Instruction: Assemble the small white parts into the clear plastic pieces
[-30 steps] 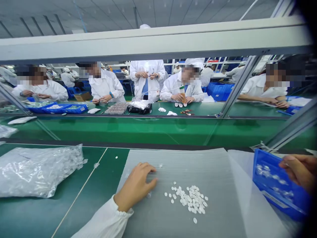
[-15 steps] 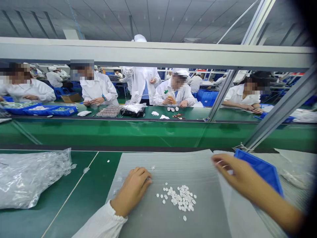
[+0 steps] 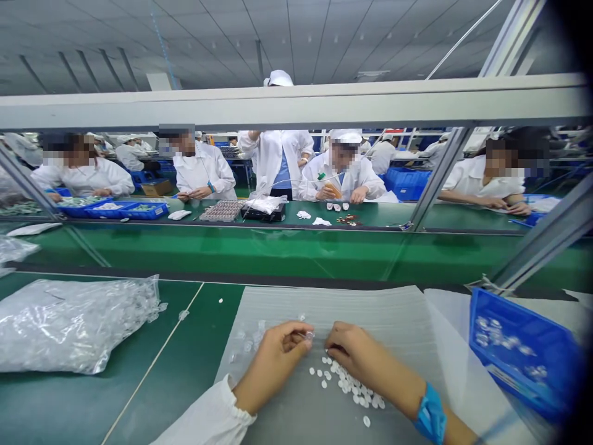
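My left hand point(image 3: 274, 364) pinches a small clear piece point(image 3: 308, 335) between thumb and fingertips, above a grey foam sheet point(image 3: 324, 309). My right hand point(image 3: 359, 358), with a blue wristband point(image 3: 430, 414), reaches in from the right, its fingertips close to that piece and just above a heap of small white discs point(image 3: 345, 383). Whether those fingertips hold anything is hidden. Several faint clear pieces point(image 3: 248, 340) lie on the foam to the left of my hands.
A blue tray point(image 3: 523, 352) holding small pieces stands at the right. A bulging clear plastic bag point(image 3: 69, 327) lies on the green bench at the left. Beyond a metal frame and a green conveyor point(image 3: 231, 247), several co-workers in white coats sit at a far bench.
My right hand has left the blue tray and come in over the white discs, next to my left hand. My left hand has risen from the foam and now pinches a clear piece.
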### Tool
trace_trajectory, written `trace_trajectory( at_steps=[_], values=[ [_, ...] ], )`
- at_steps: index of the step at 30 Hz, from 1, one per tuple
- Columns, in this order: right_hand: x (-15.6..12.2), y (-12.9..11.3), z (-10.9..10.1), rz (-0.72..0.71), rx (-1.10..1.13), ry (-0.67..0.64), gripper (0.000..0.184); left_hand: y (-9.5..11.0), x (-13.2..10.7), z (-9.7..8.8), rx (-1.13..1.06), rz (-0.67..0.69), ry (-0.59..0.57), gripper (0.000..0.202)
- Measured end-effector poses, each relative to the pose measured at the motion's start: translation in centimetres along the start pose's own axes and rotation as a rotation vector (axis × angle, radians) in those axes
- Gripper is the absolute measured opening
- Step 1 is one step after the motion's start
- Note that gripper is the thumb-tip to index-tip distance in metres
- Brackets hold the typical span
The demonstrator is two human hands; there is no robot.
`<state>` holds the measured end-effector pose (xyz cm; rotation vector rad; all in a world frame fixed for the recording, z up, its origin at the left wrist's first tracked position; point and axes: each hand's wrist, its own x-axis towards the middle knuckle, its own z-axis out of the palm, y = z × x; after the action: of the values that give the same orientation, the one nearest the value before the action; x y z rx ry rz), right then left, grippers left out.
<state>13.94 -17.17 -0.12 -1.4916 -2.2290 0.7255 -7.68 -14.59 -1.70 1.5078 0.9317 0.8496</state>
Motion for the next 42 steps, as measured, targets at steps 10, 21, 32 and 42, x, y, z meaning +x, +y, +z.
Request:
trace_trajectory(
  at_steps=[10,21,32,42],
  values=[
    [0.1,0.7,2.0,0.072,0.867,0.309,0.017,0.1,0.6,0.3,-0.26,-0.227,0.04,0.039],
    [-0.6,-0.3,1.4,-0.133,0.574,0.449,0.017,0.7,0.5,0.5,-0.279,-0.209,0.004,0.036],
    [-0.5,-0.4,1.7,0.115,0.756,0.312,0.01,0.6,0.3,0.7,-0.266,-0.217,0.015,0.036],
    [-0.4,-1.0,2.6,0.154,0.985,0.246,0.016,-0.2,0.5,1.0,-0.206,-0.146,0.048,0.031]
  ],
)
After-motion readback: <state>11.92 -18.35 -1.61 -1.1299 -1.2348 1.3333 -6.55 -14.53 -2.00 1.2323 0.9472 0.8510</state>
